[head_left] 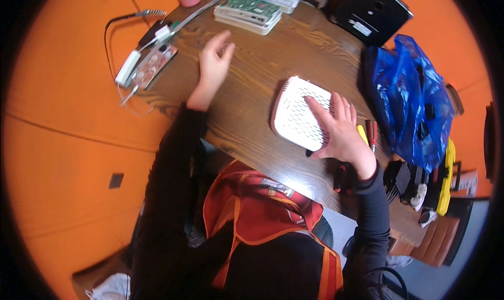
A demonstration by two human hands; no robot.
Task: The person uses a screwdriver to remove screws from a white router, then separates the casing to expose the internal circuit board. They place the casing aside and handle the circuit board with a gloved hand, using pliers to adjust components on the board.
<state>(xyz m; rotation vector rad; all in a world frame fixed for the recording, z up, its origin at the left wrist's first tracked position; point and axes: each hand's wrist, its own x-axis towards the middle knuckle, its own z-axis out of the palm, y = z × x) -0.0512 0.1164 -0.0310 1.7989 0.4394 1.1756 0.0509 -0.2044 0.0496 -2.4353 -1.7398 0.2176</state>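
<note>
Gripping white vented box [295,113] in right hand [340,129], thumb across perforated top, over brown counter [247,92] (resting or slightly raised: cannot tell). Holding left hand [214,61] loosely spread, fingers slightly bent, near green circuit board [251,8].

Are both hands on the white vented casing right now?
No, only the right hand is on the white vented casing; the left hand is apart from it.
</note>
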